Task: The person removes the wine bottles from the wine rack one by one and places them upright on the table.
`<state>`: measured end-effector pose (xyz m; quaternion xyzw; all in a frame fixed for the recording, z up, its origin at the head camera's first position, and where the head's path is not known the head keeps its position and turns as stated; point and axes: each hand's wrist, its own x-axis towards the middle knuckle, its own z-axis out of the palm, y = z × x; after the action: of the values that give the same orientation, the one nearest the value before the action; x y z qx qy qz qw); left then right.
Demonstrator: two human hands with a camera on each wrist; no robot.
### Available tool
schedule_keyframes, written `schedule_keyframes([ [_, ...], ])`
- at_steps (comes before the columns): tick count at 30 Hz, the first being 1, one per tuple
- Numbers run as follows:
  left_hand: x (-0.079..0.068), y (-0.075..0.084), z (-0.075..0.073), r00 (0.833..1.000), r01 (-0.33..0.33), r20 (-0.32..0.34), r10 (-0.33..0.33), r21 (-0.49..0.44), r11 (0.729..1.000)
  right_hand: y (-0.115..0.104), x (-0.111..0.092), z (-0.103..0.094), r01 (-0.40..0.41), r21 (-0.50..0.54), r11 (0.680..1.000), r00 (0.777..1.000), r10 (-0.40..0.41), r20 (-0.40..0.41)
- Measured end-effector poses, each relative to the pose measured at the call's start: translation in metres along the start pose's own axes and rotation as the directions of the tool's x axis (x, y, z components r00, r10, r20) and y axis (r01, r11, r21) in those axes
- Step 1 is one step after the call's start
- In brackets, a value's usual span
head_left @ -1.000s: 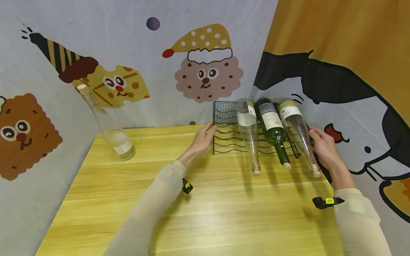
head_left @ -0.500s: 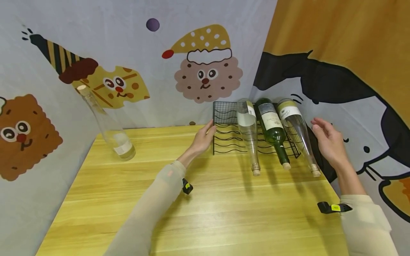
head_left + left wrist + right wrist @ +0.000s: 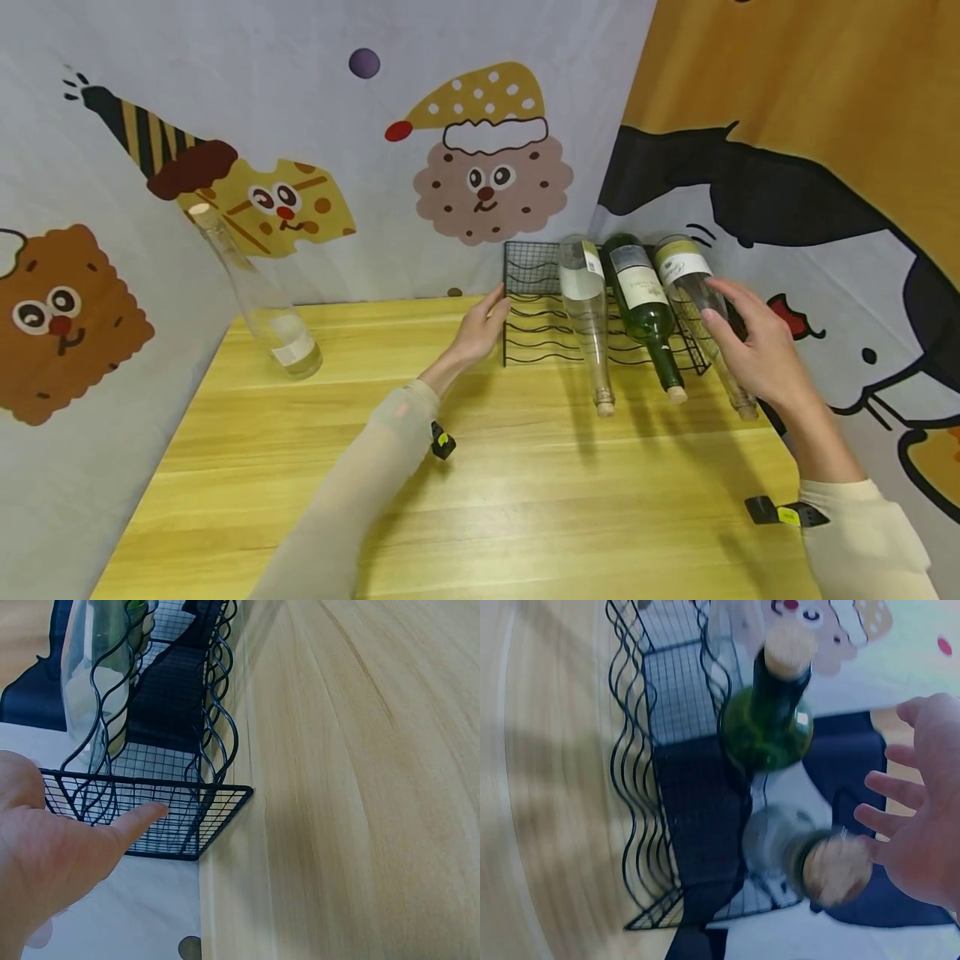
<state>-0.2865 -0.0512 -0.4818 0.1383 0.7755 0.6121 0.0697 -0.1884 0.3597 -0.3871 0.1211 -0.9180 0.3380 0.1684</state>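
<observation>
A black wire wine rack point(image 3: 531, 268) stands at the back right of the table, bearing three corked bottles on their sides. My left hand point(image 3: 478, 329) touches the rack's left end; in the left wrist view its thumb lies straight along the mesh end panel point(image 3: 176, 817). Over the rightmost clear bottle point(image 3: 684, 265) is my right hand point(image 3: 761, 350), fingers extended and spread, covering part of the bottle's neck in the head view. Beside that bottle lies a green wine bottle point(image 3: 643, 290), and left of it another clear bottle point(image 3: 582, 283). Their corks point toward me.
A clear corked bottle point(image 3: 296, 343) stands upright at the table's back left. Cartoon-print cloth point(image 3: 420, 200) hangs along the back and both sides of the wooden table point(image 3: 510, 492). Wavy wires at the rack's left part bear no bottle.
My right hand has left the rack's right end, drawn back, then come leftward over the rightmost bottle. The left hand has stayed at the rack's left end. The head view has shifted slightly.
</observation>
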Motion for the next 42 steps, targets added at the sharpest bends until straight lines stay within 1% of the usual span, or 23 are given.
schedule_keyframes([
  [3,0.0,-0.001,-0.001,1.0,-0.008,0.013,0.008,-0.004,1.0,-0.014,-0.004,0.006,0.112,-0.028,0.993,0.994,-0.112,0.007],
  [5,-0.001,-0.002,-0.001,1.0,-0.011,0.02,0.012,-0.009,1.0,-0.022,-0.006,0.012,0.182,-0.049,0.982,0.983,-0.182,0.011],
  [6,0.006,-0.013,-0.002,0.999,-0.029,0.029,0.029,-0.017,0.999,-0.025,-0.007,0.015,0.218,-0.061,0.974,0.976,-0.218,0.014],
  [8,0.005,-0.014,-0.002,0.999,-0.031,0.032,0.031,-0.026,0.999,-0.031,-0.009,0.021,0.281,-0.079,0.957,0.96,-0.28,0.023],
  [11,0.004,-0.015,-0.002,0.999,-0.028,0.026,0.028,-0.02,0.999,-0.038,-0.01,0.029,0.369,-0.075,0.926,0.929,-0.367,0.045],
  [12,0.004,-0.015,-0.002,0.999,-0.028,0.024,0.028,-0.017,0.999,-0.04,-0.011,0.031,0.392,-0.073,0.917,0.92,-0.388,0.058],
  [13,-0.003,-0.004,-0.001,1.0,-0.01,0.016,0.01,-0.008,1.0,-0.042,-0.011,0.034,0.412,-0.069,0.909,0.911,-0.407,0.072],
  [16,-0.004,-0.002,0.0,1.0,-0.004,0.014,0.004,0.006,1.0,-0.048,-0.013,0.038,0.463,-0.067,0.884,0.884,-0.455,0.11],
  [20,-0.005,0.002,0.001,1.0,0.005,0.015,-0.005,0.0,1.0,-0.054,-0.015,0.043,0.523,-0.066,0.85,0.847,-0.51,0.146],
  [23,-0.004,0.005,0.001,1.0,0.009,0.012,-0.009,-0.005,1.0,-0.057,-0.014,0.047,0.574,-0.059,0.817,0.813,-0.559,0.165],
  [27,-0.003,0.006,0.001,1.0,0.006,0.018,-0.006,-0.006,1.0,-0.059,-0.013,0.053,0.627,-0.057,0.777,0.77,-0.608,0.192],
  [30,-0.002,0.004,0.0,1.0,0.009,0.028,-0.009,-0.001,1.0,-0.06,-0.013,0.057,0.647,-0.054,0.76,0.752,-0.624,0.213],
  [33,-0.001,0.002,0.0,0.999,0.017,0.03,-0.017,0.002,1.0,-0.06,-0.014,0.06,0.657,-0.061,0.752,0.741,-0.628,0.238],
  [36,-0.001,0.0,0.001,0.999,0.023,0.028,-0.023,0.004,1.0,-0.061,-0.015,0.062,0.66,-0.076,0.747,0.736,-0.623,0.263],
  [40,0.0,-0.001,0.001,1.0,0.014,0.022,-0.015,0.001,1.0,-0.063,-0.015,0.063,0.666,-0.1,0.739,0.73,-0.619,0.291],
  [42,0.0,-0.001,0.0,1.0,0.009,0.022,-0.01,0.004,1.0,-0.063,-0.015,0.063,0.675,-0.106,0.73,0.722,-0.623,0.302],
])
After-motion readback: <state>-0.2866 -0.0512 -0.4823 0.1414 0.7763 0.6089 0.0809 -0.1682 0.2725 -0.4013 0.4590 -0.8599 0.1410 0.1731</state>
